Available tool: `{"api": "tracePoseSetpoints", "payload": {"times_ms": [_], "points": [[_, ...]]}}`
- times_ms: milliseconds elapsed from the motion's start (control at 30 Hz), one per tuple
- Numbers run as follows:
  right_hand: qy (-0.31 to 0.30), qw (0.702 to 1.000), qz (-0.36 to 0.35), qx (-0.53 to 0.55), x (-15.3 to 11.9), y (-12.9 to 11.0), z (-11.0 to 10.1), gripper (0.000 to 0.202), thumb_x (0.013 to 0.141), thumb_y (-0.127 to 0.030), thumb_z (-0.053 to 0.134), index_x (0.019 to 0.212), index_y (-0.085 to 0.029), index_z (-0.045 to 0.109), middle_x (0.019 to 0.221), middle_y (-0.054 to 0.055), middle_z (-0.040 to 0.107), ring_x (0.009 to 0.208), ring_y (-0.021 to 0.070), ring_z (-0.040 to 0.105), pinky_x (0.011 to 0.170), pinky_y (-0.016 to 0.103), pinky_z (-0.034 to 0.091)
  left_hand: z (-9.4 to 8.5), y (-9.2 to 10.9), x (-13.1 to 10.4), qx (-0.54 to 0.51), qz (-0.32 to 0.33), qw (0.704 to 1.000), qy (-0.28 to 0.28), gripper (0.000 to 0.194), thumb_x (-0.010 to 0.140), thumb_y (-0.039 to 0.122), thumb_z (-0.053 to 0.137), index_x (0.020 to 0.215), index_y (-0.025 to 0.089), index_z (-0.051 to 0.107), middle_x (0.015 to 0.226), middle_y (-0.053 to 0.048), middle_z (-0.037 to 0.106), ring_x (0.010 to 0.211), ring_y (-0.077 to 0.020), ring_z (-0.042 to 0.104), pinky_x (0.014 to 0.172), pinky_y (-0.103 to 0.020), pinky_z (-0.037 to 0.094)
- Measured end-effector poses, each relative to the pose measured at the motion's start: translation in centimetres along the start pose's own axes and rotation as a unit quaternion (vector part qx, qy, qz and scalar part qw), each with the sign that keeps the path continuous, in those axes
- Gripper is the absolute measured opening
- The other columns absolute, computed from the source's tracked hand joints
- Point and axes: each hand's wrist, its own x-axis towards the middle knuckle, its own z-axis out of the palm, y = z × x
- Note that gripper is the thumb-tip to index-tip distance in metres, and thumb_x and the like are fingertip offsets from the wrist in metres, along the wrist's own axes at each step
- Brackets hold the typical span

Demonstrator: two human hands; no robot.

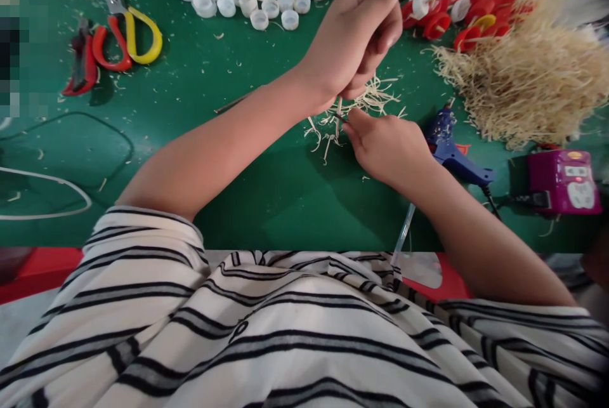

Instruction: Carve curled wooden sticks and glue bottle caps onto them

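My left hand is closed above the middle of the green table, its fingers curled under with the thumb on top. Whatever lies inside that grip is hidden. Close below it, my right hand pinches a thin dark pointed tool, mostly covered by the fingers. The tool's tip points left, beside a short pale stick under my left wrist. Thin pale shredded strands lie on the table around and beneath both hands.
White bottle caps and red caps lie along the back. Yellow-and-red scissors and red-handled pliers rest at left. Right are a pile of shredded strands, a blue glue gun and a purple power box.
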Motion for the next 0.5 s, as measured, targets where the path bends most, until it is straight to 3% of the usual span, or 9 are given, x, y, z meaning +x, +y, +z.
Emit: {"api": "tracePoseSetpoints", "payload": {"times_ms": [300,500], "points": [[-0.032,0.999,0.008,0.007,-0.2,0.5,-0.1,0.046,0.115,-0.044,0.030,0.134,-0.021,0.066,0.103,0.015,0.080,0.082,0.0278,0.068,0.070,0.035,0.030,0.0,1.0,-0.3,0.018,-0.048,0.999,-0.002,0.057,0.118,0.036,0.036,0.064,0.022,0.047,0.054,0.008,0.023,0.041,-0.0023,0.012,0.046,-0.028,0.011],[-0.063,0.997,0.005,-0.037,-1.0,0.3,-0.4,0.047,0.116,-0.041,0.029,0.135,-0.022,0.068,0.098,0.016,0.080,0.083,0.0304,0.073,0.070,0.036,0.032,-0.6,0.8,0.0,0.032,-0.076,0.996,0.029,0.056,0.117,0.041,0.038,0.065,0.023,0.045,0.054,0.008,0.022,0.040,-0.0031,0.010,0.047,-0.031,0.010]]}}
